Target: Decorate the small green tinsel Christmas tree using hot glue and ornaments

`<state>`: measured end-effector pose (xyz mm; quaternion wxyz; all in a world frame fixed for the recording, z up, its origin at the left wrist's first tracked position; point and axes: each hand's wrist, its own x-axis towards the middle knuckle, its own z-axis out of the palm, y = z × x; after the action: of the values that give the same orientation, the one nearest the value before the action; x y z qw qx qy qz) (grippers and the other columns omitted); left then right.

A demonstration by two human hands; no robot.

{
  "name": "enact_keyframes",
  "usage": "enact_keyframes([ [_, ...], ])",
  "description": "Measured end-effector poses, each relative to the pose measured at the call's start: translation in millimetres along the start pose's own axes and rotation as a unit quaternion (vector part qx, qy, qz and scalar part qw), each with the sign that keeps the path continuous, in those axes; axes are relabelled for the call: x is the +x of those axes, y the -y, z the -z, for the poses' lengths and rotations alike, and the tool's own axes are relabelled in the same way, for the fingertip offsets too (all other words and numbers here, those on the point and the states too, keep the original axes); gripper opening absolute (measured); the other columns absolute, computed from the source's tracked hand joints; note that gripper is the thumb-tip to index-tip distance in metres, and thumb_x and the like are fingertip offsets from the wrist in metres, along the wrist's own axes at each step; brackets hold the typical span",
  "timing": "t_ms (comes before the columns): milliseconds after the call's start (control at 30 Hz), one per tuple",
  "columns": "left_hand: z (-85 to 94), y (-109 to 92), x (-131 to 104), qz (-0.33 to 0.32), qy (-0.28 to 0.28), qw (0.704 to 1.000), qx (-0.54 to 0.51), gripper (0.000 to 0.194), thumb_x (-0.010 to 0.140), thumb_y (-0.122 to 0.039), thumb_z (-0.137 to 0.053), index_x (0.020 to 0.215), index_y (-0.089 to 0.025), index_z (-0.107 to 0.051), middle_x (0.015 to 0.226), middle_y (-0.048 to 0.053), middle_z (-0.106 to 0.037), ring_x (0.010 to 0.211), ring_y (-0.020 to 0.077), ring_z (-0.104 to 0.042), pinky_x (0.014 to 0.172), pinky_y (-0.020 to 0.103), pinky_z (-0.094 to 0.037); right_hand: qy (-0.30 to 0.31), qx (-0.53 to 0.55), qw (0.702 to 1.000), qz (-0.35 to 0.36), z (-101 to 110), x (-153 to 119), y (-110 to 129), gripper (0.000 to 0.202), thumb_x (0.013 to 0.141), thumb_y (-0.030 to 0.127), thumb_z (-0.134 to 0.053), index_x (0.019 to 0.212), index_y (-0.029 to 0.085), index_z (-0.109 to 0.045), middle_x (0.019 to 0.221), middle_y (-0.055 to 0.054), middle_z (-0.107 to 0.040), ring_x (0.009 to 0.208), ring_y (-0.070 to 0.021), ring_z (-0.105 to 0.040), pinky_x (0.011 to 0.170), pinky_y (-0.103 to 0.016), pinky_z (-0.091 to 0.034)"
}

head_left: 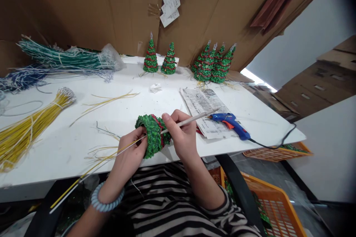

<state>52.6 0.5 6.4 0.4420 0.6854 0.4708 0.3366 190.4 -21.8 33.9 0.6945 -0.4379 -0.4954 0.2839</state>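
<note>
A small green Christmas tree [152, 137] with red garland lies on its side above the table's front edge. My left hand [131, 150] is closed on its base, fingertips at the hollow rim. A yellow and white wire [83, 174] runs from those fingers down to the lower left. My right hand [182, 137] is closed round a thin pale stick [194, 117], its lower end touching the tree's side near the red garland. Whether the stick goes into the tree cannot be seen. More thin yellow wires [102, 152] lie beside my left hand.
A blue glue gun [232, 121] rests on folded newspaper [211, 100] at the right, its cord trailing off the table. Finished trees [150, 57] stand at the back. Bundles of yellow wires [33, 126] and green wires [69, 57] lie left. Orange crates [278, 192] stand below.
</note>
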Motion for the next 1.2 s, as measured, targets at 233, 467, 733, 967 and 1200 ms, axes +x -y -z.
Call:
enact_keyframes([
  [233,0.0,3.6,0.2,-0.006,-0.002,1.000,0.000,0.033,0.079,-0.041,-0.050,0.085,-0.015,-0.069,0.061,0.001,-0.058,0.058,0.0167,-0.048,0.060,0.029,-0.042,-0.020,0.026,0.999,-0.001,1.1,-0.8,-2.2,0.046,0.084,0.037,-0.064,0.050,0.020,-0.038,0.044,0.009,-0.031,0.043,-0.0053,-0.026,0.041,-0.021,-0.023],
  [467,-1.6,1.6,0.0,-0.007,-0.016,1.000,-0.004,0.034,0.077,-0.042,-0.051,0.084,-0.014,-0.069,0.060,0.001,-0.058,0.057,0.0165,-0.048,0.062,0.029,-0.044,0.001,0.000,1.000,-0.014,0.9,-1.3,-0.7,0.046,0.082,0.038,-0.065,0.050,0.020,-0.038,0.042,0.009,-0.034,0.042,-0.0051,-0.027,0.040,-0.021,-0.022],
  [733,-2.0,1.2,-0.6,-0.008,-0.027,1.000,0.001,0.032,0.077,-0.041,-0.051,0.081,-0.014,-0.069,0.058,0.001,-0.057,0.055,0.0160,-0.047,0.061,0.029,-0.045,-0.021,0.031,0.999,-0.019,1.8,-1.2,-4.7,0.047,0.083,0.041,-0.065,0.050,0.020,-0.038,0.043,0.009,-0.032,0.043,-0.0053,-0.028,0.042,-0.021,-0.025],
  [967,-2.5,0.5,-1.3,-0.015,-0.029,0.999,-0.006,0.032,0.076,-0.042,-0.054,0.082,-0.014,-0.069,0.061,0.001,-0.061,0.057,0.0165,-0.050,0.060,0.027,-0.044,0.001,-0.006,0.999,-0.031,0.9,-3.5,-1.5,0.048,0.082,0.043,-0.065,0.050,0.020,-0.038,0.042,0.008,-0.035,0.041,-0.0056,-0.028,0.041,-0.021,-0.024],
  [1200,-2.7,0.0,-1.9,-0.005,-0.027,1.000,-0.006,0.034,0.077,-0.042,-0.053,0.084,-0.014,-0.070,0.060,0.001,-0.060,0.057,0.0163,-0.049,0.061,0.028,-0.044,-0.021,0.036,0.999,-0.019,1.4,-2.4,-2.9,0.048,0.083,0.039,-0.066,0.050,0.020,-0.036,0.043,0.009,-0.031,0.043,-0.0054,-0.026,0.042,-0.021,-0.024],
])
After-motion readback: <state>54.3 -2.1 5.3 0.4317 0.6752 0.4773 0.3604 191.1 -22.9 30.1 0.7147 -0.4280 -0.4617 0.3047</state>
